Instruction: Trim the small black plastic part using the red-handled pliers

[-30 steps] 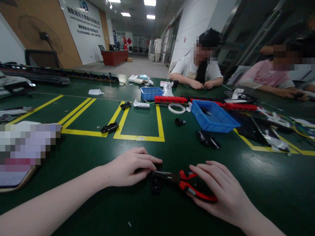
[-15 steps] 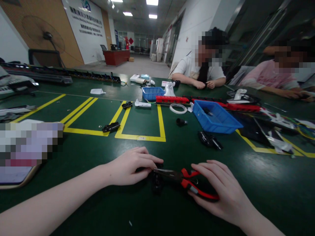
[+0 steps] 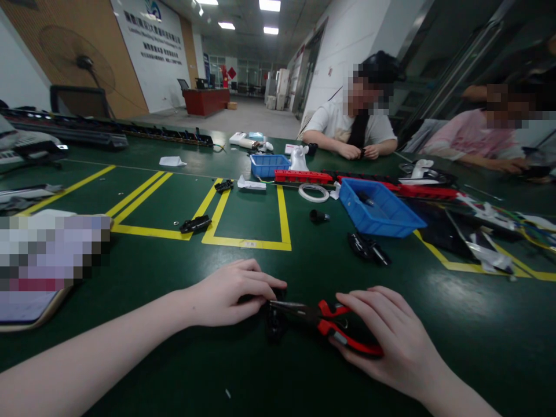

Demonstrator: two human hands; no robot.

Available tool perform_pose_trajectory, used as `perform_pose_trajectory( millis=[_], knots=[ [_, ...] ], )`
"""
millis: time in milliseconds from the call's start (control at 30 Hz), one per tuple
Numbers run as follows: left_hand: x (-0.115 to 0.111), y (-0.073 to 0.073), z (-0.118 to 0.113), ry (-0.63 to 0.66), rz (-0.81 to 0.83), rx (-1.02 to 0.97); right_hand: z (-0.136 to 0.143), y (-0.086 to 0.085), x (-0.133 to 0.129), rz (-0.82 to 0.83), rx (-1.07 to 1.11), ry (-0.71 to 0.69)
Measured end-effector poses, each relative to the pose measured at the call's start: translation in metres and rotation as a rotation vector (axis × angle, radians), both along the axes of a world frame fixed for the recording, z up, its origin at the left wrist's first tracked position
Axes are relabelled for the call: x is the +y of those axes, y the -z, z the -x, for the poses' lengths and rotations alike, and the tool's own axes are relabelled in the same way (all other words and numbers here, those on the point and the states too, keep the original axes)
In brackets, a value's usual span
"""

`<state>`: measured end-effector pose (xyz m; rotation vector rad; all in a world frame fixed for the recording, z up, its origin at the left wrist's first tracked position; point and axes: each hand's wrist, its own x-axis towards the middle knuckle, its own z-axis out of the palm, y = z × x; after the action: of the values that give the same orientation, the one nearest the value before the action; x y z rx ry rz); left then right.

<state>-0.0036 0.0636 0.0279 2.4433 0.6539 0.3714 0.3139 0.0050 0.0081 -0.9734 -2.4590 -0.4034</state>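
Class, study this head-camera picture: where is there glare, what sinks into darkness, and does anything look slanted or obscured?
Head view: glare pales the green tabletop beyond the right hand; the black part near the pliers blends into the darkness, its details unclear; at upper right, the pale wall slants; at left, pixel blocks cover the device.

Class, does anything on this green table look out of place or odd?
Beyond the left hand, a black part lies askew across a yellow outline, neither inside nor outside; a small white scrap lies stray on the near side. Nothing looks clearly spilled.
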Motion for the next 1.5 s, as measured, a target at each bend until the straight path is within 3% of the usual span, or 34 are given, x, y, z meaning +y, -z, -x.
perform_pose_trajectory(
  millis=[500,667,1100,1500],
  knots=[
    [0.0,0.003,0.001,0.01,-0.065,-0.006,-0.005,-0.001,0.001,-0.066,-0.056,0.015],
    [0.002,0.011,0.002,-0.005,-0.115,-0.022,-0.005,-0.001,0.001,-0.074,-0.041,0.008],
    [0.002,0.018,0.003,-0.013,-0.179,-0.002,-0.004,0.001,-0.001,0.036,-0.003,-0.004],
    [0.002,0.017,0.003,0.008,-0.174,-0.008,-0.008,-0.002,0.003,0.071,0.0,-0.046]
  ],
)
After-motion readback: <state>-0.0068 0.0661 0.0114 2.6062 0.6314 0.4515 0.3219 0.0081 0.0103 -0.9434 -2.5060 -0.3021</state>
